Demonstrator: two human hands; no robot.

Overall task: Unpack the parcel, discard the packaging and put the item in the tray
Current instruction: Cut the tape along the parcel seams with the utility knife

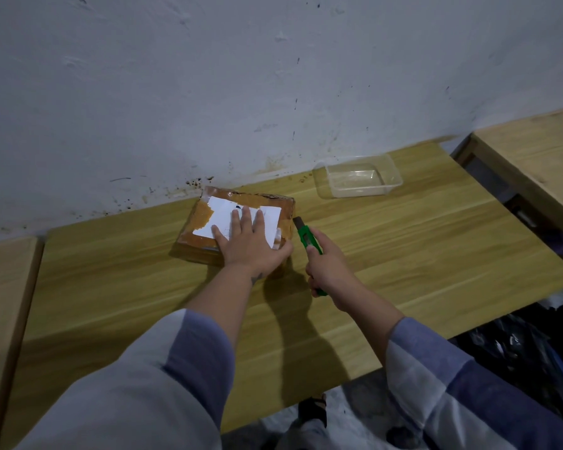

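A flat brown cardboard parcel, taped and bearing a white label, lies on the wooden table close to the wall. My left hand presses flat on its top, fingers spread. My right hand grips a green utility knife, whose tip sits at the parcel's right edge. A clear plastic tray stands empty at the back right of the table, apart from the parcel.
A second wooden table stands to the right across a gap. Another wooden surface adjoins on the left. Dark bags lie on the floor at the lower right. The stained wall runs along the table's back edge.
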